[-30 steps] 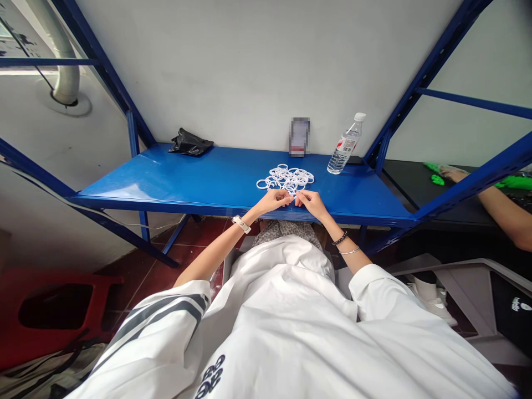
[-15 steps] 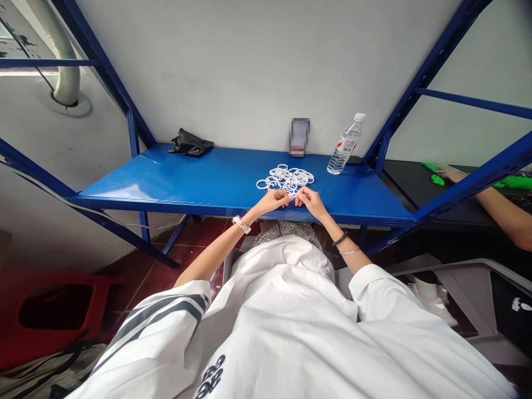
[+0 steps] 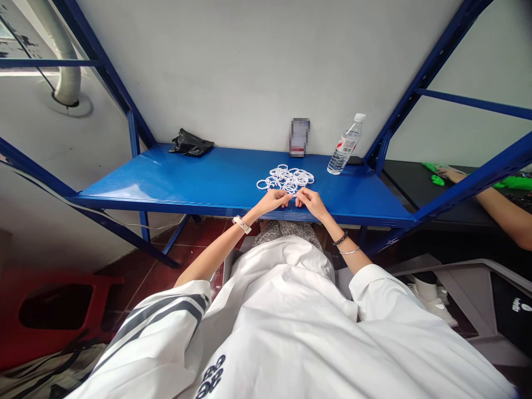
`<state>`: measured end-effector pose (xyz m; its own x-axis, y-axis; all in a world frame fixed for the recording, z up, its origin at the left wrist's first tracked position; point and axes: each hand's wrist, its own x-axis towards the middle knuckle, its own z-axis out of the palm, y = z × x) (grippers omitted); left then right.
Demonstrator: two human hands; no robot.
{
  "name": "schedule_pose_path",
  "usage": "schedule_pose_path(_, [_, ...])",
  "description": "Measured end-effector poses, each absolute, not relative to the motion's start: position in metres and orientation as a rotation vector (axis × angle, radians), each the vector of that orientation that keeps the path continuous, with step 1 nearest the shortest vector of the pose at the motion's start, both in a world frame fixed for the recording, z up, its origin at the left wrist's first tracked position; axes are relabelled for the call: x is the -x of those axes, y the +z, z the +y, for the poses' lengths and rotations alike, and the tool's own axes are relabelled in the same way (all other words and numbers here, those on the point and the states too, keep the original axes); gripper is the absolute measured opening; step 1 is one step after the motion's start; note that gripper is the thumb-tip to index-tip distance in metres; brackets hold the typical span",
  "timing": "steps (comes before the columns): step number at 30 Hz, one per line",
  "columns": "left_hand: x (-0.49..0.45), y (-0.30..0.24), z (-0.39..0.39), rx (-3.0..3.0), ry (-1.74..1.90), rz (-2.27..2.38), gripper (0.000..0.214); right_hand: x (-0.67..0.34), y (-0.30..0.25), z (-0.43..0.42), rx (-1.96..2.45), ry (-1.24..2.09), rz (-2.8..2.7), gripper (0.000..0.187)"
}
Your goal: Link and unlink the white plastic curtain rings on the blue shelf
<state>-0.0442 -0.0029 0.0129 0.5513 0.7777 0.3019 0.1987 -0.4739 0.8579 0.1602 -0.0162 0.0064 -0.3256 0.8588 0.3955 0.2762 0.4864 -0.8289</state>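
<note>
White rings (image 3: pixel 286 177) lie heaped on the bench (image 3: pixel 199 180); left hand (image 3: pixel 272 200) and right hand (image 3: pixel 312 203) pinch one ring (image 3: pixel 293 194). Capped bottle (image 3: pixel 344 145) beyond, contents unclear.

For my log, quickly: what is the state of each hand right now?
Left hand: closed, pinching a white ring beside the pile of rings.
Right hand: closed, pinching the same white ring.
</note>
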Motion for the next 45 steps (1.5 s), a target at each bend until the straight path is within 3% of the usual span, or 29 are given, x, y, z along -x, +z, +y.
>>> schedule_pose_path(16, [0.0441, 0.013, -0.0023, -1.974, 0.896, 0.794, 0.057, -0.1576, 0.0102, -0.0195, 0.959, 0.817, -1.842, 0.053])
schedule_pose_path(45, [0.0429, 0.0153, -0.0054, -1.957, 0.884, 0.802, 0.055, -0.1606, 0.005, -0.0155, 0.933, 0.849, -1.836, 0.045])
